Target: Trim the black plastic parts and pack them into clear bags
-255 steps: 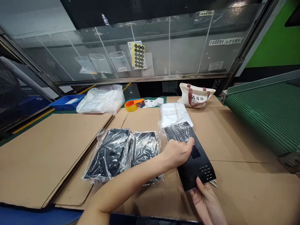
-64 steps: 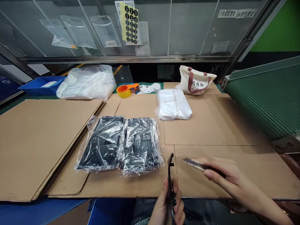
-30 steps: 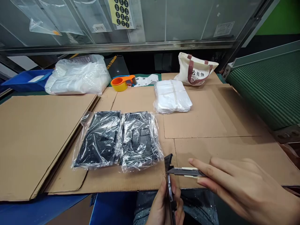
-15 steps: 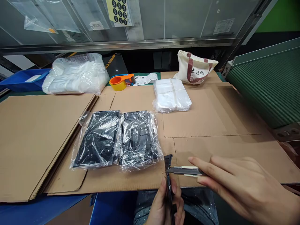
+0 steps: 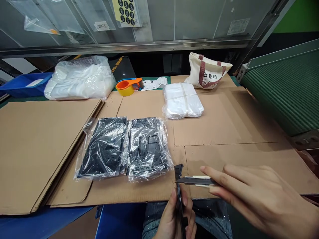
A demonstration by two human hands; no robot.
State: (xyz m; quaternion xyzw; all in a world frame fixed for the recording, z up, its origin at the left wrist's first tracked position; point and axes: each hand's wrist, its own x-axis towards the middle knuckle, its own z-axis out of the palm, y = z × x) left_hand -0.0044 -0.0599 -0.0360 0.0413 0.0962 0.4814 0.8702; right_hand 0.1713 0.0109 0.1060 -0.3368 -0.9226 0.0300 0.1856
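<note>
A thin black plastic panel (image 5: 178, 172) stands on its edge in the left hand (image 5: 175, 215), just over the front edge of a brown cardboard sheet (image 5: 149, 196). The fingers close on its flat sides, so the hold is firm. The panel looks light and stiff, but smooth, so it may slip; the flat sides look like the best place to hold it. The right hand (image 5: 259, 196) pinches a slim steel caliper (image 5: 196, 181), and its tip touches the top of the panel. Just left of the panel lie two clear plastic bags of black panels (image 5: 124, 149). Far behind the panel sits a white stack of folded plastic bags (image 5: 183, 101).
</note>
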